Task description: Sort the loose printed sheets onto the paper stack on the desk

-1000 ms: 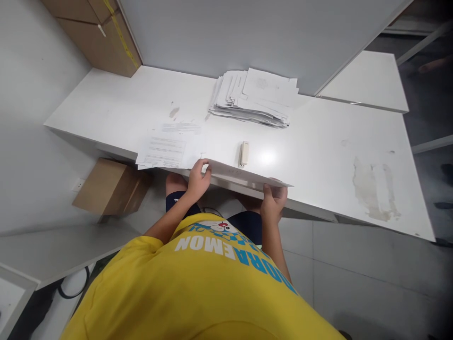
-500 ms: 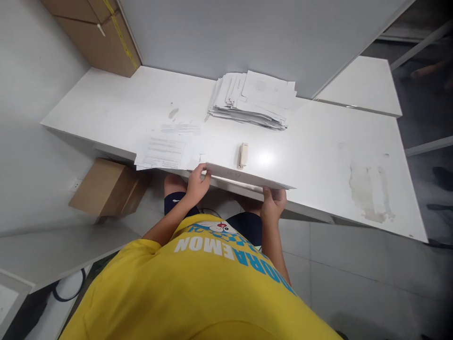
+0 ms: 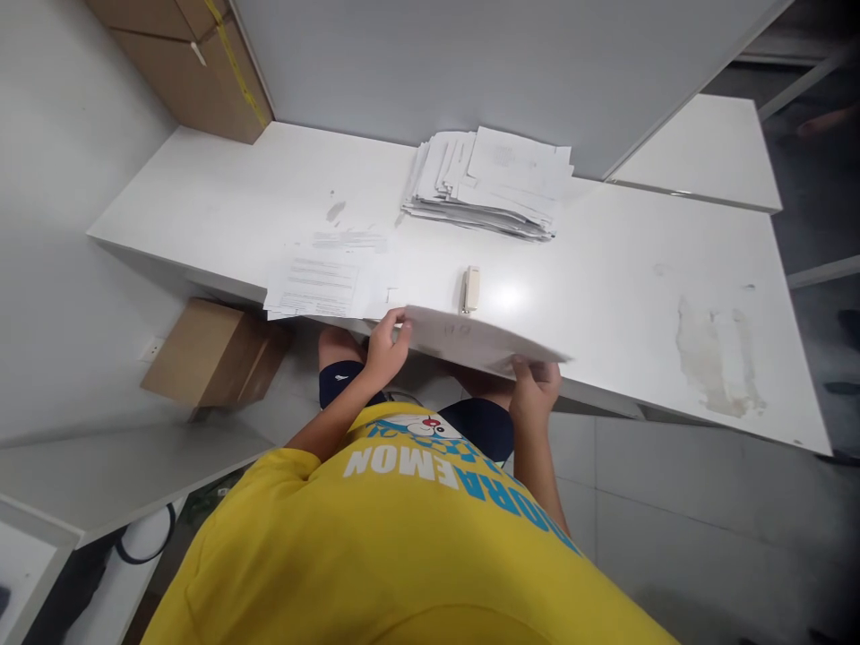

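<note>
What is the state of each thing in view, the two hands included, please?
Desk: stained at the right.
Held paper: tilted, slightly bent, gripped near both ends.
Left hand: closed on it.
Right hand: closed on it.
Stapler: on the desk, in neither hand.
Stack: uneven, edges not aligned.
Loose papers: flat, overlapping, slightly past the front edge.
Taped box: at the far left.
Lower box: below the desktop.

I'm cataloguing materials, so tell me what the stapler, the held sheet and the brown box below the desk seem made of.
Stapler: probably plastic, from its smooth, evenly cream casing; the greyish front tip may be metal.
Held sheet: likely paper, matte and light, with a thin, gently curved edge.
Brown box: apparently cardboard, from its dull tan, flat panels.
</note>
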Tool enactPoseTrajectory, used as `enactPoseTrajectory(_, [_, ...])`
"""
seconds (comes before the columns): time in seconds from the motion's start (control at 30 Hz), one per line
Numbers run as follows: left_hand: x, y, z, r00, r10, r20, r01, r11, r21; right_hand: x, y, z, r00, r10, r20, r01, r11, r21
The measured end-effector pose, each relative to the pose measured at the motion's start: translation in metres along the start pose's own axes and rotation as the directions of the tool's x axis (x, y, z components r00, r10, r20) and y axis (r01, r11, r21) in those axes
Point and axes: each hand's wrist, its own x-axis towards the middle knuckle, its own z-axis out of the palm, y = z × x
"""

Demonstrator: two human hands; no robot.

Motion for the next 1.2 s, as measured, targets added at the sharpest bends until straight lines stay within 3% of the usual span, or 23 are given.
enactPoseTrajectory(0.13, [0.01, -0.002, -0.001, 0.998, -0.023, 0.06, 0.024, 1.0, -0.018, 0.008, 0.004, -0.029, 0.952, 0.278, 0.128, -0.271, 0.96, -0.067])
enactPoseTrajectory(0.23, [0.024, -0.009, 0.005, 0.986, -0.027, 0.166, 0.022, 0.999, 0.032, 0.019, 0.014, -0.048, 0.922, 0.378, 0.078, -0.375, 0.925, -0.053])
enactPoseTrajectory(0.4, [0.048, -0.012, 0.032, 0.924, 0.17, 0.343, -0.223, 0.967, 0.123, 0.041, 0.024, -0.068, 0.936, 0.349, -0.043, -0.35, 0.936, -0.033])
enactPoseTrajectory(0.53, [0.066, -0.005, 0.06, 0.819, 0.368, 0.439, -0.451, 0.888, 0.096, 0.055, 0.022, -0.072, 0.928, 0.37, -0.038, -0.371, 0.921, -0.117])
enactPoseTrajectory(0.63, [0.077, -0.006, 0.076, 0.721, 0.428, 0.545, -0.55, 0.832, 0.076, 0.063, 0.023, -0.07, 0.933, 0.357, -0.033, -0.358, 0.924, -0.137])
enactPoseTrajectory(0.7, [0.083, -0.01, 0.082, 0.68, 0.444, 0.583, -0.588, 0.806, 0.072, 0.066, 0.026, -0.069, 0.933, 0.36, -0.022, -0.36, 0.924, -0.131])
enactPoseTrajectory(0.97, [0.091, -0.021, 0.082, 0.622, 0.447, 0.643, -0.65, 0.753, 0.106, 0.068, 0.024, -0.062, 0.907, 0.414, -0.077, -0.418, 0.907, -0.041])
enactPoseTrajectory(1.1, [0.09, -0.02, 0.081, 0.631, 0.43, 0.646, -0.654, 0.743, 0.143, 0.071, 0.022, -0.055, 0.91, 0.411, -0.063, -0.414, 0.909, -0.048])
enactPoseTrajectory(1.2, [0.093, -0.019, 0.076, 0.61, 0.467, 0.64, -0.693, 0.707, 0.145, 0.07, 0.019, -0.053, 0.909, 0.416, -0.035, -0.418, 0.906, -0.072])
